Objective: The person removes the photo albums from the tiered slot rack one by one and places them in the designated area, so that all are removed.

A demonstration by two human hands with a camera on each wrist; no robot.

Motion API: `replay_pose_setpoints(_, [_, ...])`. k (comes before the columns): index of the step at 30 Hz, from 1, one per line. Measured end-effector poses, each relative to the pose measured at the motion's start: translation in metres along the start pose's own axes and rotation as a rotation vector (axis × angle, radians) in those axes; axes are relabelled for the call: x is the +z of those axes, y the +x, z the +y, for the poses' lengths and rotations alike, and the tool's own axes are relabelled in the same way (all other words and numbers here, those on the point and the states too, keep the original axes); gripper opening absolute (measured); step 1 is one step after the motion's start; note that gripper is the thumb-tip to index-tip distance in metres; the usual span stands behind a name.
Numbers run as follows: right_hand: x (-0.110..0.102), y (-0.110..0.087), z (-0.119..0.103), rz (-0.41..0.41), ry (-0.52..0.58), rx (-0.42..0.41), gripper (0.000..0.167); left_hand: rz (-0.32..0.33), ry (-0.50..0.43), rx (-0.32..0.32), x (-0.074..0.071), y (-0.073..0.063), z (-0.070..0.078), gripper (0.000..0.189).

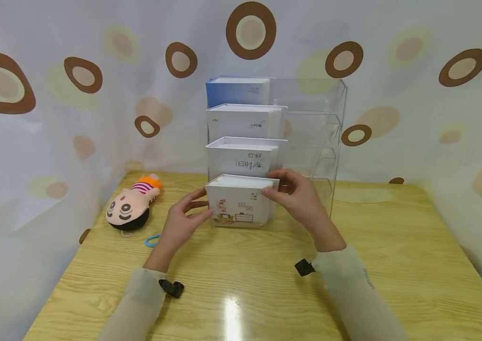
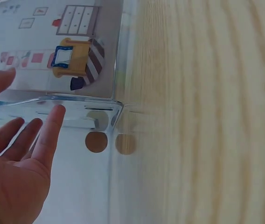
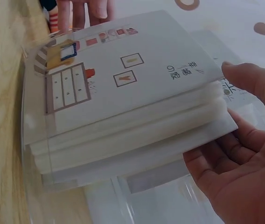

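Note:
A white book (image 1: pixel 241 201) with a drawn room scene on its cover stands in the front tier of a clear acrylic rack (image 1: pixel 328 189). At its upper right corner is my right hand (image 1: pixel 304 203), thumb on the front cover and fingers behind the back cover, gripping it; the thick pages show between in the right wrist view. My left hand (image 1: pixel 179 223) is at the rack's left side with fingers spread, its thumb near the cover's left edge. Behind, a white book with dark lettering (image 1: pixel 241 158), another white book (image 1: pixel 232 121) and a blue-covered book (image 1: pixel 230 94) stand in higher tiers.
A plush doll (image 1: pixel 127 206) with a striped top lies on the wooden table (image 1: pixel 394 265) at the left. Between it and my left wrist is a small blue ring (image 1: pixel 151 241). A patterned curtain (image 1: pixel 300 28) hangs behind the rack.

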State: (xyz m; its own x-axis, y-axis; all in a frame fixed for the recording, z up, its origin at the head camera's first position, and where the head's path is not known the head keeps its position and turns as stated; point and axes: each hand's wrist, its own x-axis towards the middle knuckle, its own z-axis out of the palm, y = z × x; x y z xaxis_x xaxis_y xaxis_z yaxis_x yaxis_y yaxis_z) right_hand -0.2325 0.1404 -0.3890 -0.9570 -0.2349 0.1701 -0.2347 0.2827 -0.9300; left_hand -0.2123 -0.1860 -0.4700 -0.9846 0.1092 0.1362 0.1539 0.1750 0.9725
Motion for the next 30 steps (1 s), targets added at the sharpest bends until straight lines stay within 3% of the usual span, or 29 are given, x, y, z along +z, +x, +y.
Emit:
replay_pose_setpoints(16, [0.015, 0.001, 0.006, 0.056, 0.045, 0.021, 0.041, -0.012, 0.105, -0.120, 0.001, -0.002, 0.001, 0.057])
replay_pose_setpoints(30, [0.017, 0.002, 0.006, 0.043, 0.104, -0.011, 0.036, -0.033, 0.161, -0.120, 0.000, 0.000, -0.001, 0.050])
